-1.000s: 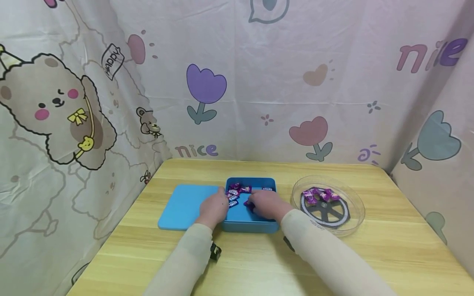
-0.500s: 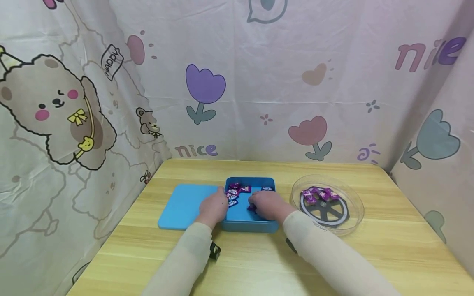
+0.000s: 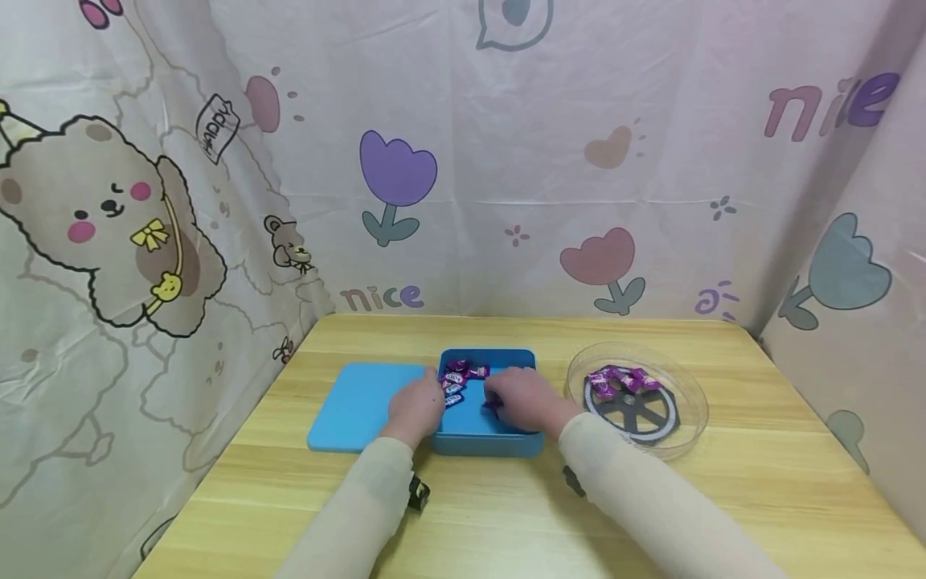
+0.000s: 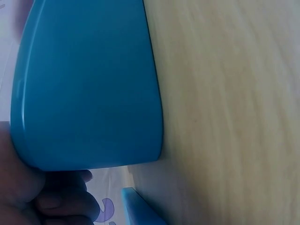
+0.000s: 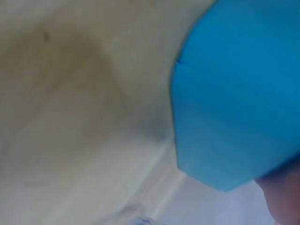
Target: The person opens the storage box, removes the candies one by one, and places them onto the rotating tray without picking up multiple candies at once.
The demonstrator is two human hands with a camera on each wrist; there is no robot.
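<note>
An open blue box (image 3: 488, 445) stands mid-table in the head view. My left hand (image 3: 417, 406) grips its left side wall; the left wrist view shows the curled fingers (image 4: 70, 204) against the outside of the box. Reaching inside from the right, my right hand (image 3: 531, 398) pinches a dark purple wrapped candy (image 3: 492, 404) low over the box floor. Several purple wrapped candies (image 3: 453, 389) lie along the box's left side and back. In the right wrist view only a bit of the hand shows beyond the blue wall (image 5: 234, 126); the fingertips there are hidden.
A flat light-blue lid (image 3: 354, 410) lies left of the box, under the left hand's edge. To the right stands a clear round dish (image 3: 700, 426) with several purple candies (image 3: 622, 381) and a dark wheel-like pattern. A printed curtain (image 3: 492, 161) hangs behind the table.
My right hand has shifted slightly to the right inside the box with the candy, now mostly covering the candy at the back right. The left hand holds its place on the box wall.
</note>
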